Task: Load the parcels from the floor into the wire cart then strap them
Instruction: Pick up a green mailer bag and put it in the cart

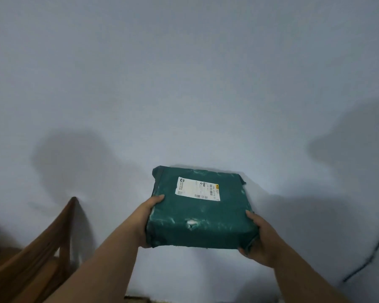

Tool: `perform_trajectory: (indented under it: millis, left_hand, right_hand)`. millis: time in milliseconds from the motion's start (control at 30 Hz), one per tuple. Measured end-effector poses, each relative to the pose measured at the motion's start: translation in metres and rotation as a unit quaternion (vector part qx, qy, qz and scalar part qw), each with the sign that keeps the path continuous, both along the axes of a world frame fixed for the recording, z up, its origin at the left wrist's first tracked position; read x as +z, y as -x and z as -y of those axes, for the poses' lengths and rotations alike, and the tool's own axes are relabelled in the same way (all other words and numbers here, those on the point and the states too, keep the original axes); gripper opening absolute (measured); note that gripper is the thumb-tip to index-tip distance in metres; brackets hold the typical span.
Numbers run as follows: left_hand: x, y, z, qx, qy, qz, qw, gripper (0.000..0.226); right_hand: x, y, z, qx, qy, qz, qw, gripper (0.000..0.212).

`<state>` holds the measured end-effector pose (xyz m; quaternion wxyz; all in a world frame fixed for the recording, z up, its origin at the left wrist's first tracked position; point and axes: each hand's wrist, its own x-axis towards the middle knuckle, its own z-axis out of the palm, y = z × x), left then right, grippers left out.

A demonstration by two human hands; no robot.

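A: Status of loading?
B: In progress, by judgement. The wire cart is not in view; strapping remains.

A: Parcel position?
B: The dark green plastic-wrapped rectangular parcel (198, 212) sits lifted between both hands. Left hand (148, 217) grips its left edge; right hand (257, 239) grips its right corner.

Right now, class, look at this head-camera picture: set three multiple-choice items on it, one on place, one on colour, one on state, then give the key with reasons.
1. Where is the white label?
A. on the parcel's top face
B. on the wall
C. on the wooden frame

2. What colour is the parcel's wrapping?
A. red
B. dark green
C. yellow

3. How is the parcel held?
A. by one hand
B. it lies on the floor
C. by both hands at its sides

Key: 1 A, it sits on the top face. 2 B, the wrap is dark green. 3 C, the left hand and right hand grip opposite sides.
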<state>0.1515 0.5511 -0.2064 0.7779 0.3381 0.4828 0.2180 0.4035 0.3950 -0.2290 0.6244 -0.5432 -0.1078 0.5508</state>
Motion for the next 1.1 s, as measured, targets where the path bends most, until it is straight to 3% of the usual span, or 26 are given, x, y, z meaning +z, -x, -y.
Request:
perform_trajectory:
  millis: [367,667,767,867,1000,1100]
  left_hand:
    - [0.03,0.005,0.016,0.009,-0.006,-0.003,1.0,0.071]
    - [0.036,0.003,0.011,-0.013,-0.023,0.007,1.0,0.059]
    - [0.036,-0.007,0.011,-0.046,-0.019,0.013,0.999,0.06]
    - [0.036,-0.021,0.014,-0.08,-0.016,0.018,0.996,0.062]
    - [0.038,-0.045,0.026,-0.15,-0.005,0.031,0.988,0.066]
    - [0.047,-0.062,0.047,-0.221,-0.012,0.031,0.975,0.058]
  right_hand:
    - [0.042,0.008,0.012,0.003,-0.015,0.026,1.0,0.034]
    - [0.05,0.021,0.015,-0.037,-0.044,0.026,0.998,0.034]
    - [0.049,0.023,0.023,-0.082,-0.05,0.055,0.994,0.032]
    - [0.047,0.019,0.037,-0.135,-0.04,0.061,0.988,0.046]
    - [0.056,0.025,0.079,-0.216,-0.04,0.078,0.972,0.037]
    - [0.061,0.04,0.125,-0.297,-0.046,0.063,0.952,0.037]
